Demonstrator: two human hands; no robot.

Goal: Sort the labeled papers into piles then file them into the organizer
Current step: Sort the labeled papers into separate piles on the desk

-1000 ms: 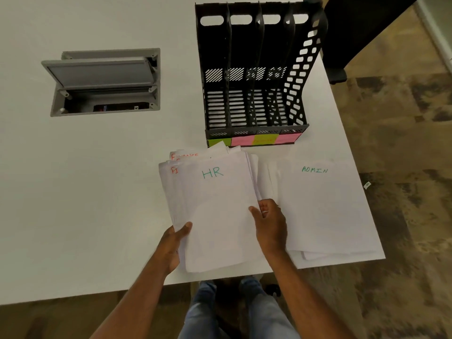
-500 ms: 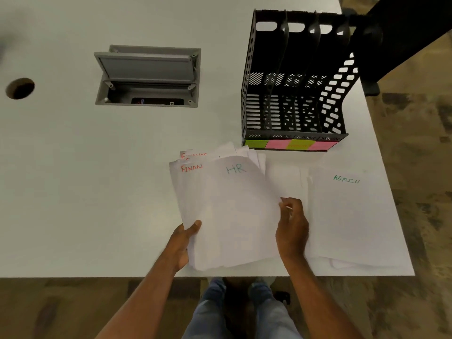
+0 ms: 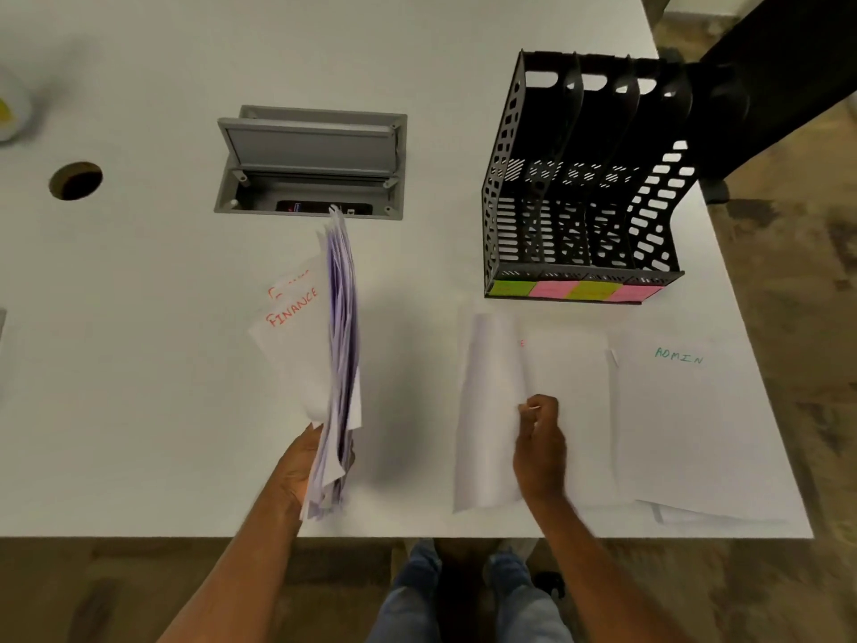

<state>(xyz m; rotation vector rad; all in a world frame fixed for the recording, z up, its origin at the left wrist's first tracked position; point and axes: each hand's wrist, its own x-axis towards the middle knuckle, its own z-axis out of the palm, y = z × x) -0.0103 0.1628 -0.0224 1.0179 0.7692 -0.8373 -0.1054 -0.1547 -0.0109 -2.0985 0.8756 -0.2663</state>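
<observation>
Sorting step in hand; filing not yet begun, since the organizer's slots look empty. Positions are given relative to the organizer.

1. Left hand (image 3: 301,471): nearest the table's front edge, well to the organizer's left. Fingers closed around the lower end of the unsorted stack (image 3: 342,364), which is held almost edge-on; sheets fan off its left side, the top one lettered FINANCE in red.
2. Right hand (image 3: 538,450): in front of the organizer, slightly left of it. Thumb and fingers pinch a single sheet (image 3: 487,410), its left part curled up off the table. Its label is not readable from here.
3. Middle pile (image 3: 570,378): flat on the table under that sheet, just in front of the organizer; only a trace of red lettering shows.
4. ADMIN pile (image 3: 695,429): in front of the organizer and to its right, beside the middle pile, lettered in green.
5. Organizer (image 3: 579,187): black, slotted, upright, coloured labels along its front lip.
6. Cable hatch (image 3: 310,164): open, to the organizer's left.

Next move, as judged: let the pinched sheet go square on its pile, then read and peel the top sheet of the stack without letting the fan slip.
</observation>
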